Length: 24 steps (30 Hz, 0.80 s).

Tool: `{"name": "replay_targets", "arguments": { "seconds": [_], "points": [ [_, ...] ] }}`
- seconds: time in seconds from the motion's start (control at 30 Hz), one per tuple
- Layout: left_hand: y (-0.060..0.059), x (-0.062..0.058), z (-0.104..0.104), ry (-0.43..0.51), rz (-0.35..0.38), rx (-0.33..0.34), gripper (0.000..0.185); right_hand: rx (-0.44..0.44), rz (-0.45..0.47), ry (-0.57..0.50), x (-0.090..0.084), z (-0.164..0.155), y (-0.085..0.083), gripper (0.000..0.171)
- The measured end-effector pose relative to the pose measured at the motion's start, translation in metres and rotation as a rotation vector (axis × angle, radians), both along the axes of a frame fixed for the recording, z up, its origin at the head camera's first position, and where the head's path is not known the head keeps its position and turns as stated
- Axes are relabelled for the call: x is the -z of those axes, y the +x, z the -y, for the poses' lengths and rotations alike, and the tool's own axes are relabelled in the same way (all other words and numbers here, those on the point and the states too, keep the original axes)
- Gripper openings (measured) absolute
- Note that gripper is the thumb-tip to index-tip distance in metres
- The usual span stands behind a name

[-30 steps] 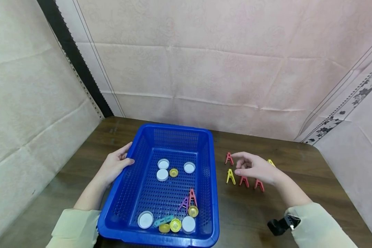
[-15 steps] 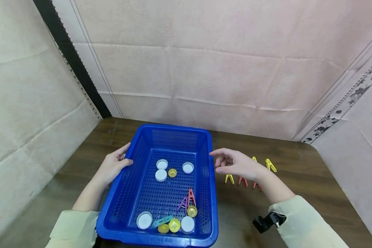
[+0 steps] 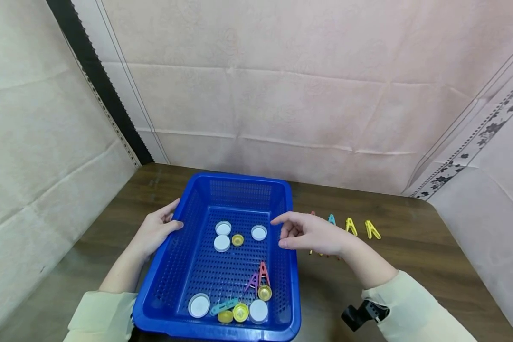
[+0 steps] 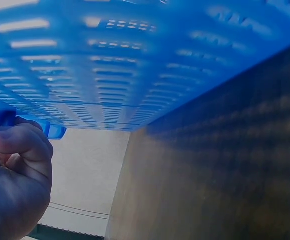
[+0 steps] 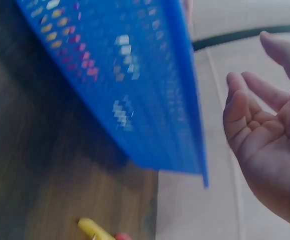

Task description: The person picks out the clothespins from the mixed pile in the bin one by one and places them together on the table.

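Observation:
My left hand (image 3: 155, 232) grips the left rim of the blue plastic basket (image 3: 291, 266), thumb over the edge; in the left wrist view its fingers curl at the rim, beside the slotted wall. Over the basket's right rim reaches my right hand (image 3: 309, 232), index finger pointing inward, other fingers loosely bent, nothing held. The right wrist view shows this hand (image 5: 269, 125) above the rim with thumb and index apart. Closest below its fingertips lies a white bottle cap (image 3: 259, 232). Farther down in the basket are a red clothespin (image 3: 263, 274) and a purple clothespin (image 3: 252, 282).
More white and yellow caps lie in the basket, with a teal clip (image 3: 224, 306) near its front. On the brown table (image 3: 393, 266) to the right are yellow clothespins (image 3: 372, 230) and a blue clothespin (image 3: 331, 219); others are partly behind my right hand. Cloth walls (image 3: 256, 104) surround the table.
My right hand has moved left from above the clothespins on the table to over the basket's right rim. My left hand keeps its grip, and the basket has hardly moved.

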<state>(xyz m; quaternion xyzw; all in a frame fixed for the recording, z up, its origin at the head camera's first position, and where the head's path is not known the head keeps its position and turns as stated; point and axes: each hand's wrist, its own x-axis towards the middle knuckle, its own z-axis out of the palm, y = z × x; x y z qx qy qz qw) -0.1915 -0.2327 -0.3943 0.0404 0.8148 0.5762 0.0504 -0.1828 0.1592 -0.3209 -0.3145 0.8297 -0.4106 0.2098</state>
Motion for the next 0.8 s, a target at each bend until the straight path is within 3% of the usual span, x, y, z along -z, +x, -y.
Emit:
{"name": "replay_targets", "arguments": {
  "seconds": [0.23, 0.43, 0.8],
  "points": [
    [0.002, -0.002, -0.001, 0.012, 0.004, 0.004, 0.067, -0.124, 0.001, 0.089, -0.019, 0.030, 0.007, 0.046],
    [0.003, -0.003, -0.001, 0.033, 0.008, 0.010, 0.067, -0.198, -0.042, 0.180, -0.033, 0.059, 0.004, 0.047],
    [0.003, -0.004, -0.001, 0.046, 0.012, 0.010, 0.067, -0.265, -0.017, 0.160, -0.031, 0.097, 0.001, 0.047]
  ]
}}
